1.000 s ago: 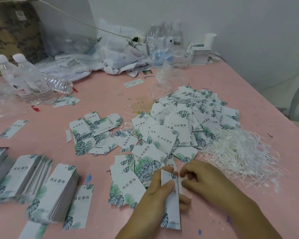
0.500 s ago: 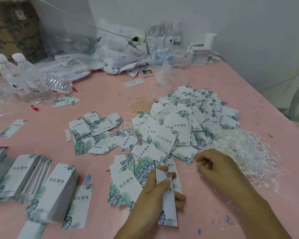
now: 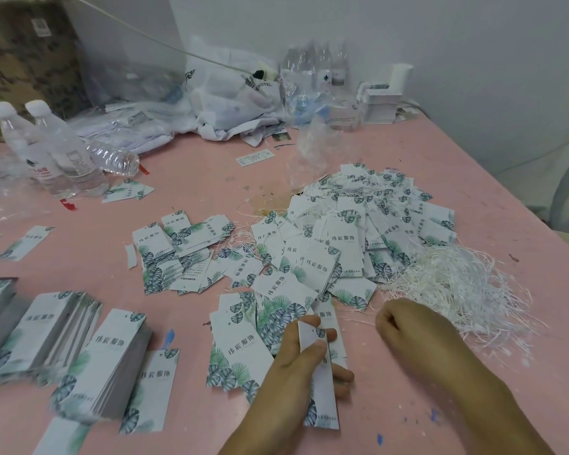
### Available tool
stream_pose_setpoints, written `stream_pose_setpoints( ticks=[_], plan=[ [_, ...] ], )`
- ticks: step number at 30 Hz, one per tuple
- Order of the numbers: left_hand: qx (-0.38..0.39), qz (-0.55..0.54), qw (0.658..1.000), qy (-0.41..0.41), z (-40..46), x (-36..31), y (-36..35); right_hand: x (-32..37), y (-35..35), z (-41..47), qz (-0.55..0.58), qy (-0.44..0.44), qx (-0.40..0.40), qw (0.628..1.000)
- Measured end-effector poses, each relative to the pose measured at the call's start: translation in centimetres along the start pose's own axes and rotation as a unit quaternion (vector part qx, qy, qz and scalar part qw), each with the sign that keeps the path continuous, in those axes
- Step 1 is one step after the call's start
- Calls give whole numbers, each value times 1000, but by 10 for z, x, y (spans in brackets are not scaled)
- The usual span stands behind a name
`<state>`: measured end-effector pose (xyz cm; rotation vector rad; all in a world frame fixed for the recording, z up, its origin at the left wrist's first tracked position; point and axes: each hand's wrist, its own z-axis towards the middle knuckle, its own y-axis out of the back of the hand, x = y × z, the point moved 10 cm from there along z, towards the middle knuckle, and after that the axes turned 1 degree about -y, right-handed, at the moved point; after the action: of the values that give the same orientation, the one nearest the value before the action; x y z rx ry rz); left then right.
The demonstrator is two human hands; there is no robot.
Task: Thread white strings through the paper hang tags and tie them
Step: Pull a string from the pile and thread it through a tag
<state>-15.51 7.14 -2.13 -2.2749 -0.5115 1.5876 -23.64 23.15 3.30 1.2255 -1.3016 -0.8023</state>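
Here, I watched the left hand [image 3: 296, 366] pinch one tag [image 3: 319, 382] upright while the right hand [image 3: 411, 326], fingers curled, sat just short of the strings [image 3: 457, 284] beyond it; whether it held one I could not tell. Threading seemed next, needing a string end fed through the tag's hole.

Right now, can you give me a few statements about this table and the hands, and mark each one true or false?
1. The left hand grips a tag. True.
2. The string pile lies left of the big tag heap. False: it lies right of it.
3. The right hand lies flat and open on the table. False: its fingers are curled.
4. Two capped bottles stand at the far left. True.
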Motion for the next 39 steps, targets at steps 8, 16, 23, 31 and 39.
stream_pose_setpoints(
  ticks=[8, 16, 23, 31, 39],
  plan=[
    [0, -5, 1000, 4, -2, -4, -3, -34, 15, 0, 91, -55, -17, 994],
    [-8, -11, 1000, -5, -3, -6, -2, 36, 10, -5, 181, 113, -85, 973],
    [-16, -47, 999, -16, -2, -10, -4, 52, -10, 11, 129, 112, -68, 983],
    [-15, -122, 992, -10, -2, -11, -5, 45, -4, 8, 82, 87, -91, 989],
    [-10, -140, 990, -14, -1, -15, -6, 30, 5, 1, 170, 77, -78, 979]
  ],
)
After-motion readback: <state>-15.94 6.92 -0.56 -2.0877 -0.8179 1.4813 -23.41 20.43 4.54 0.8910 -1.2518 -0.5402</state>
